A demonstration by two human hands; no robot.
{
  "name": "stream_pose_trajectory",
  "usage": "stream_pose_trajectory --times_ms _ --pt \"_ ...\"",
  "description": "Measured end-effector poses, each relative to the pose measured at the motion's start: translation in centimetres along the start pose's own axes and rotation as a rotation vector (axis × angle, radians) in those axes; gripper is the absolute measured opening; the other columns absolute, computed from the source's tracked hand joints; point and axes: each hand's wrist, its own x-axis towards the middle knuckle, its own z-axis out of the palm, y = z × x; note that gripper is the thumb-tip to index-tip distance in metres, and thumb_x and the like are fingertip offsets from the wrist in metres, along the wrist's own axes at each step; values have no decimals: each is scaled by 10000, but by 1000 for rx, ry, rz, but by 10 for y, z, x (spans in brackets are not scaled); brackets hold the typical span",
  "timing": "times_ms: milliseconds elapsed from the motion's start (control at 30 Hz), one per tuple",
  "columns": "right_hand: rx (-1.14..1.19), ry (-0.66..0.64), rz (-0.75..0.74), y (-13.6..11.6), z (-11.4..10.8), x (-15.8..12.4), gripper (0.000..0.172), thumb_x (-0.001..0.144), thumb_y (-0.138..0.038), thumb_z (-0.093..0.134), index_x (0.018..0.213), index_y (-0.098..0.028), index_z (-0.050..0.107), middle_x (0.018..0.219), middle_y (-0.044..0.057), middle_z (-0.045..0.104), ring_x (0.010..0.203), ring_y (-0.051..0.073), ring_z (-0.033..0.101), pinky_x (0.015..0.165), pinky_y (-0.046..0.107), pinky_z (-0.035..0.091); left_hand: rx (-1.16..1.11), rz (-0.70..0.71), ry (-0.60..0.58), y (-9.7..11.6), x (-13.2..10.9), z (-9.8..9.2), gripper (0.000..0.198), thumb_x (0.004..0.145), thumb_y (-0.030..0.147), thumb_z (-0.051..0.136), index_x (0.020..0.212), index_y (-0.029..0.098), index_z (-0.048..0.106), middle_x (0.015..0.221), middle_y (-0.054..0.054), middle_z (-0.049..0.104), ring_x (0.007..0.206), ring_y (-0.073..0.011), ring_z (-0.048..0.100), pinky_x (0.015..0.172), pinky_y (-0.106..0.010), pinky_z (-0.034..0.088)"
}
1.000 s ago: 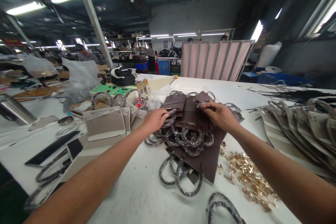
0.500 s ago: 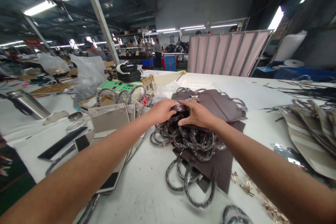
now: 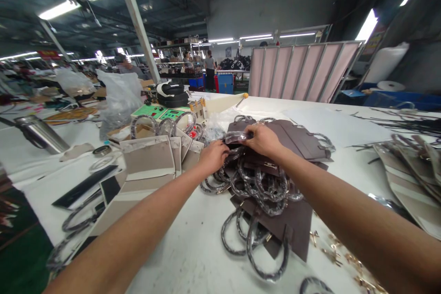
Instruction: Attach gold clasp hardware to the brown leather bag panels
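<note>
A pile of dark brown bag panels [image 3: 292, 138] with plastic-wrapped curved handles [image 3: 265, 188] lies in the middle of the white table [image 3: 193, 257]. My left hand [image 3: 214, 156] is closed on the handles at the pile's left edge. My right hand [image 3: 263, 140] pinches a wrapped handle [image 3: 236, 137] at the top of the pile and lifts its end slightly. Both hands are close together, over the far part of the pile.
Beige bag panels [image 3: 148, 161] with handles lie to the left, more at the far right [image 3: 409, 183]. A green control box [image 3: 160, 112], a clear plastic bag [image 3: 119, 96] and a steel flask [image 3: 39, 133] stand at the back left. Gold fittings [image 3: 344, 257] are scattered front right. People work in the background.
My hands have shifted on the pile: the right hand moved from pressing the handles to pinching one wrapped handle at the top, and the left hand dropped slightly lower on the left edge.
</note>
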Motion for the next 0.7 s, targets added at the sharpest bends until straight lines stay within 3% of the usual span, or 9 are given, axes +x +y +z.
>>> stream_pose_trajectory --times_ms 167,267,367,433,533,633,700 --pt "-168 3 25 -12 10 -6 589 758 -639 785 1170 -237 659 1103 114 657 852 261 664 710 330 491 -22 36 37 3 40 -17 244 957 228 586 1146 213 739 1110 -73 644 1003 -234 663 915 -354 524" --pt "-302 55 68 -18 12 -5 487 875 -597 672 1196 -231 638 1128 133 658 882 278 685 726 340 498 -102 83 97 3 50 -18 223 933 202 616 1123 231 728 1136 -55 645 1086 -221 649 967 -332 517" --pt "-304 92 86 -14 8 1 354 935 -503 589 1169 -248 659 1096 116 683 910 281 689 744 337 491 -174 35 136 -2 39 -6 253 912 228 657 1164 223 677 1154 -49 659 1030 -202 667 929 -331 540" --pt "-276 95 112 -8 3 7 331 917 -487 596 1149 -266 680 1083 101 700 938 287 685 748 334 487 -153 -14 96 -7 23 6 317 873 294 720 1175 216 668 1115 -55 685 960 -219 681 879 -355 557" --pt "-234 49 143 1 -3 12 332 885 -483 623 1139 -286 706 1078 85 717 958 284 677 751 330 484 -109 21 -2 -11 4 21 327 778 279 806 1092 232 725 1082 -59 721 1005 -269 681 879 -375 553" --pt "-225 -3 113 5 -3 10 335 870 -496 643 1121 -288 720 1081 81 717 934 274 679 737 325 481 -76 57 -42 -10 7 23 138 833 216 728 964 245 761 1025 -59 729 1037 -273 673 896 -367 537" --pt "-221 -22 84 5 -1 6 381 861 -553 657 1129 -287 715 1097 86 708 919 272 681 725 325 483 -63 53 -20 -7 20 17 140 908 222 635 975 237 757 1024 -69 721 1009 -263 675 899 -374 532"
